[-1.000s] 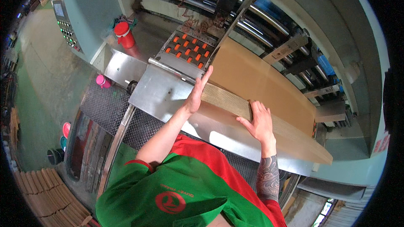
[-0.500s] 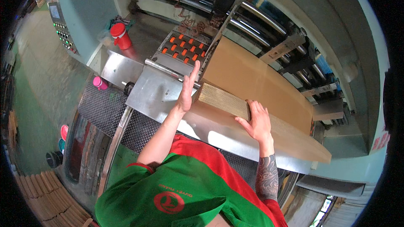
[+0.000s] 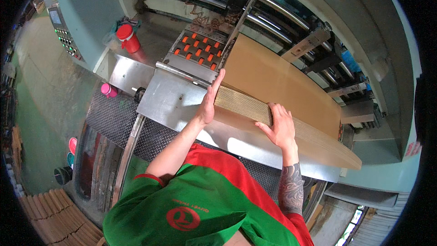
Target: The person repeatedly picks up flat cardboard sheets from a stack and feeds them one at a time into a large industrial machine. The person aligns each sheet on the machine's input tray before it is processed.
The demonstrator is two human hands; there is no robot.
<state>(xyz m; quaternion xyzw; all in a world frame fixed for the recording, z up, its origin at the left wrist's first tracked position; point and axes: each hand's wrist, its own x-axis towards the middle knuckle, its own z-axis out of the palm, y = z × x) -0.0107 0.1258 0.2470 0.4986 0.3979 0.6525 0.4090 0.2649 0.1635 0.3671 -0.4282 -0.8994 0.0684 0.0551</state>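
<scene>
A thick stack of brown corrugated cardboard sheets [image 3: 241,104] lies on the metal feed table, its fluted edges turned up toward me. My left hand [image 3: 209,105] is held flat and upright against the stack's left end, fingers straight, palm facing the sheets. Across the fluted edge, farther right, lies my right hand [image 3: 282,127]. Its fingers bend over the far side and its thumb rests on the near side, gripping the stack. Beyond the fluted edge, a broad brown cardboard face [image 3: 277,73] slopes back under the machine's rollers.
Orange rollers [image 3: 198,51] sit on a plate behind my left hand. A red jug [image 3: 128,39] stands on the machine bed, and a pink container [image 3: 109,90] is lower left. Metal bars [image 3: 273,23] cross the far side. Bundled cardboard [image 3: 59,216] lies at the lower left.
My left hand has moved right, up against the stack's left end, which now looks more even. The right hand stays on the stack. My view has shifted slightly.
</scene>
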